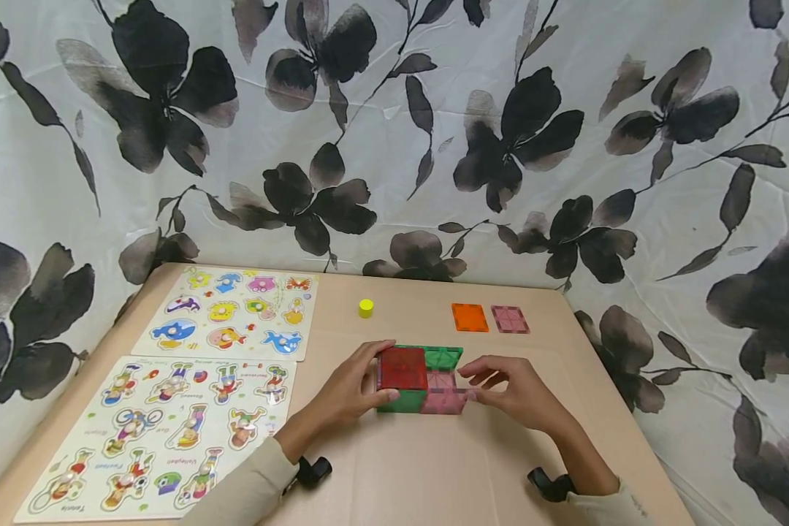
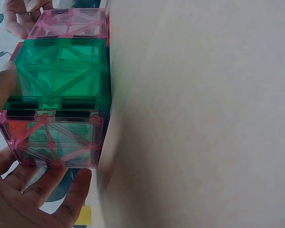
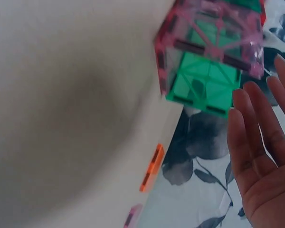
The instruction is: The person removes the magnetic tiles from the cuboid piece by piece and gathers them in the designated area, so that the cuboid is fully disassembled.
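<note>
A box of clear magnetic tiles stands on the table, with a red tile [image 1: 402, 367] on top and a green tile [image 2: 61, 71] in front. Joined to its right are pink tiles [image 1: 443, 403], with another green tile [image 1: 443, 357] upright at the back. My left hand [image 1: 355, 383] grips the box's left end, thumb on the green front and fingers around the pink left side. At the right end, my right hand [image 1: 513, 391] has its thumb and fingertips right by the pink edge. Its fingers [image 3: 261, 128] look nearly straight, with nothing between them.
Behind the box lie a loose orange tile [image 1: 470, 318] and a loose pink tile [image 1: 510, 319]. A yellow cylinder [image 1: 365, 308] stands at the back. Two picture puzzle boards, the far one [image 1: 310, 307] and the near one [image 1: 101, 424], cover the table's left side. A flowered cloth hangs behind.
</note>
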`<act>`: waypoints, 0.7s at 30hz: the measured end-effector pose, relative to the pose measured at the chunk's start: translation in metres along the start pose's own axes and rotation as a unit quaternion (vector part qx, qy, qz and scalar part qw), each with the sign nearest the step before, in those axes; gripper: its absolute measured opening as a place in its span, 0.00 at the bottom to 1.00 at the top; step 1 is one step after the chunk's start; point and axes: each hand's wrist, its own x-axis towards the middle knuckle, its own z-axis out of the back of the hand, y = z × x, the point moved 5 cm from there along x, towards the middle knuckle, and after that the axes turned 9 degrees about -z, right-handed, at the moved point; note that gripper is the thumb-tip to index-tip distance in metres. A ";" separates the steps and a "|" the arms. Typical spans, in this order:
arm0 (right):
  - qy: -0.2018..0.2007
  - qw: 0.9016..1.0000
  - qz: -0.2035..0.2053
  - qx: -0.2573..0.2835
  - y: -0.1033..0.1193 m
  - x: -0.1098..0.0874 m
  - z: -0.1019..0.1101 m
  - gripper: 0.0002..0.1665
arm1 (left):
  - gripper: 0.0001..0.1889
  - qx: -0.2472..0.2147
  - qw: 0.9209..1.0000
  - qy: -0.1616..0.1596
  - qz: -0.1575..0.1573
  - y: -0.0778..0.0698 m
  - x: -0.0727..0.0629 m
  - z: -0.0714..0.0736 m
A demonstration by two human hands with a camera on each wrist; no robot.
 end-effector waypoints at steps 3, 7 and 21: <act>0.012 1.000 -0.006 -0.015 0.004 -0.002 -0.010 0.18 | 0.44 0.001 1.000 -0.001 -0.004 -0.001 0.000 0.000; 0.001 0.999 -0.003 -0.035 0.008 -0.004 -0.017 0.18 | 0.44 0.001 1.000 -0.001 -0.003 -0.001 0.000 0.000; -0.050 0.997 0.040 -0.048 0.011 -0.013 -0.022 0.20 | 0.44 0.003 1.000 -0.003 -0.002 0.000 0.001 -0.001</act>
